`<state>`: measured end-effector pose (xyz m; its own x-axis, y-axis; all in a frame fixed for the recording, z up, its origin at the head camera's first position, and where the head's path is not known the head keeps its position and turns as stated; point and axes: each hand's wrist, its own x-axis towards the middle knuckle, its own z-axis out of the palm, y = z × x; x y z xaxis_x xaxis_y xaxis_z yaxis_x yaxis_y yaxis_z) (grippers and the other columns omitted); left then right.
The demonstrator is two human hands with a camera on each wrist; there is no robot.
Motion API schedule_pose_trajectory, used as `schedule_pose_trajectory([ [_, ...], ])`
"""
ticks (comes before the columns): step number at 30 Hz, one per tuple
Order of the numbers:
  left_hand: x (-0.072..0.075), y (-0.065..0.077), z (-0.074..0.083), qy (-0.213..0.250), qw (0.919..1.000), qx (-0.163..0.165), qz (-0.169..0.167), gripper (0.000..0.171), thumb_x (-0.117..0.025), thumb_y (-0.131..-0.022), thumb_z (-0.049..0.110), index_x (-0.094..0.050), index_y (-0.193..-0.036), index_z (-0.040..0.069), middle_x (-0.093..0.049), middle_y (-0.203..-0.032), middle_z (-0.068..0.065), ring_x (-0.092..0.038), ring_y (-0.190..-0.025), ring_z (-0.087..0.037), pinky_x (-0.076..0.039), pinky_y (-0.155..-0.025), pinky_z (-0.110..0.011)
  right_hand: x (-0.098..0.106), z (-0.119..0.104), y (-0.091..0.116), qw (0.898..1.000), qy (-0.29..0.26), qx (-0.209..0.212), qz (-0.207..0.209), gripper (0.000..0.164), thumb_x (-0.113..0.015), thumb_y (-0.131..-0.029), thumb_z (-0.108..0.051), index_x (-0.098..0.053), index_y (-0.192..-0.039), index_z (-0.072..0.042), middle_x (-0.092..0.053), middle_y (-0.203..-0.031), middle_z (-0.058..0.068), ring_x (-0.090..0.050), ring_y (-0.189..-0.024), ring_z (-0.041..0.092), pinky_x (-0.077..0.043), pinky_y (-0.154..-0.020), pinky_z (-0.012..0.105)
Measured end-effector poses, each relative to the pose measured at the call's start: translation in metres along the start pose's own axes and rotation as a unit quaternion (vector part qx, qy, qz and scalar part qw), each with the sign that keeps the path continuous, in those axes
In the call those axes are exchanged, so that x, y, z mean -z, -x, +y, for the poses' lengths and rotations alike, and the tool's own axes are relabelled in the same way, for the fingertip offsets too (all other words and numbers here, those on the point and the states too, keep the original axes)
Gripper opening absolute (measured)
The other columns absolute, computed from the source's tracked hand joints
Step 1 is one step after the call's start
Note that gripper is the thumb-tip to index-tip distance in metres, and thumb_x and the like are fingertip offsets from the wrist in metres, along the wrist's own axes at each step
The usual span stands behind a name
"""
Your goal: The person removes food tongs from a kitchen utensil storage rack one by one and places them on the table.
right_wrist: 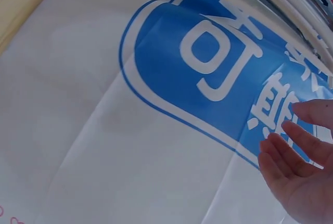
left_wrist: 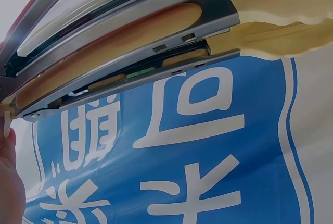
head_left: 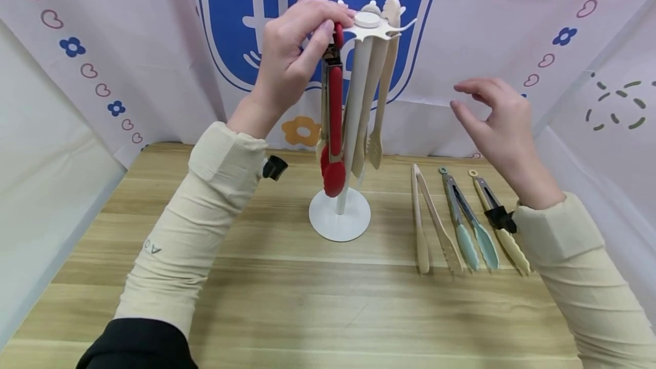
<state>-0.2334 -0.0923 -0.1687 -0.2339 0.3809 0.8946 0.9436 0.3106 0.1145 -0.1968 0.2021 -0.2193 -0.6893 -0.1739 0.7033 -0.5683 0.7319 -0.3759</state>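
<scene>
The white stand (head_left: pixel 340 221) sits in the middle of the wooden table (head_left: pixel 287 300). The left hand (head_left: pixel 292 53) is up by the top of the stand, and its fingers pinch the top end of the red tongs (head_left: pixel 334 130), which hang down beside the stand's pole. Cream tools (head_left: pixel 369 90) hang there too. The right hand (head_left: pixel 499 121) floats to the right of the stand with loose, spread fingers (holding nothing). Under it, right of the stand, lie wooden tongs (head_left: pixel 430 226), green tongs (head_left: pixel 468 226) and yellow tongs (head_left: pixel 504 232).
</scene>
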Motion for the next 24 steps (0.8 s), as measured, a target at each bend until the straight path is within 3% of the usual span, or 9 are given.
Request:
schedule_pose_trajectory([
  [11,0.0,0.0,-0.001,0.002,1.0,-0.003,0.001,0.024,-0.042,-0.089,0.001,-0.062,-0.099,-0.006,-0.063,-0.105,-0.019,-0.055,-0.107,-0.026,-0.038,-0.097,-0.024,-0.001,-0.026,-0.018,0.997,-0.037,0.035,0.057,0.02,-0.063,-0.083,-0.008,-0.067,-0.101,0.001,-0.065,-0.104,0.009,-0.058,-0.098,0.019,-0.043,-0.089,0.018],
  [18,0.0,0.0,0.0,0.002,1.0,-0.002,0.001,0.024,-0.042,-0.089,0.001,-0.062,-0.099,-0.006,-0.063,-0.105,-0.019,-0.055,-0.107,-0.026,-0.038,-0.096,-0.024,0.0,-0.038,-0.026,0.992,-0.04,0.093,0.073,0.02,-0.062,-0.084,-0.005,-0.065,-0.101,0.004,-0.064,-0.104,0.013,-0.057,-0.098,0.02,-0.044,-0.089,0.021],
  [24,0.0,0.0,0.0,0.002,1.0,-0.001,0.005,0.024,-0.042,-0.088,0.0,-0.062,-0.098,-0.007,-0.063,-0.104,-0.019,-0.055,-0.106,-0.026,-0.038,-0.096,-0.024,-0.001,-0.057,-0.034,0.989,-0.083,0.065,0.101,0.019,-0.064,-0.08,0.0,-0.065,-0.098,0.005,-0.064,-0.102,0.012,-0.057,-0.098,0.017,-0.043,-0.091,0.022],
])
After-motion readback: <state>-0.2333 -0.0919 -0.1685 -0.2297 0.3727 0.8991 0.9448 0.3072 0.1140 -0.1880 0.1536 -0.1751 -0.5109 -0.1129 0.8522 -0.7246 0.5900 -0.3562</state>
